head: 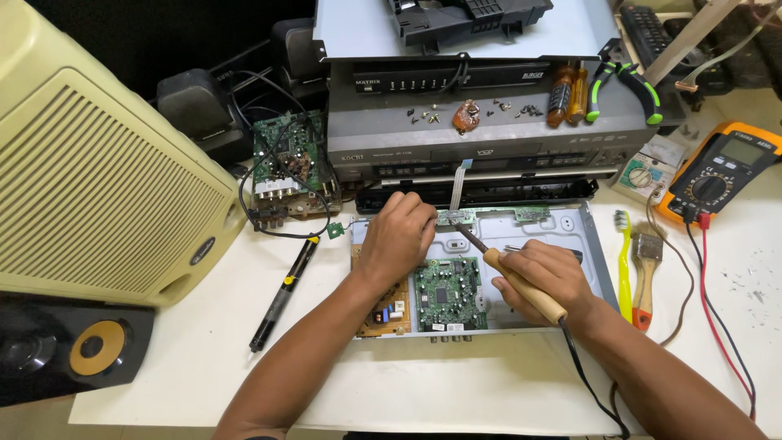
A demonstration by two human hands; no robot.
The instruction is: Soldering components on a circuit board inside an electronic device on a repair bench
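Head view: right hand fisted round the iron, tip on the strip board at the chassis back edge. Left hand curled, pressing that board. Best to keep it pinned, tip steady. Stacked decks crowded the rear; bare table in front

The right hand grips a wooden-handled soldering iron, its tip on a narrow green board at the far edge of the open metal chassis — the left hand rests beside it, above the larger circuit board.
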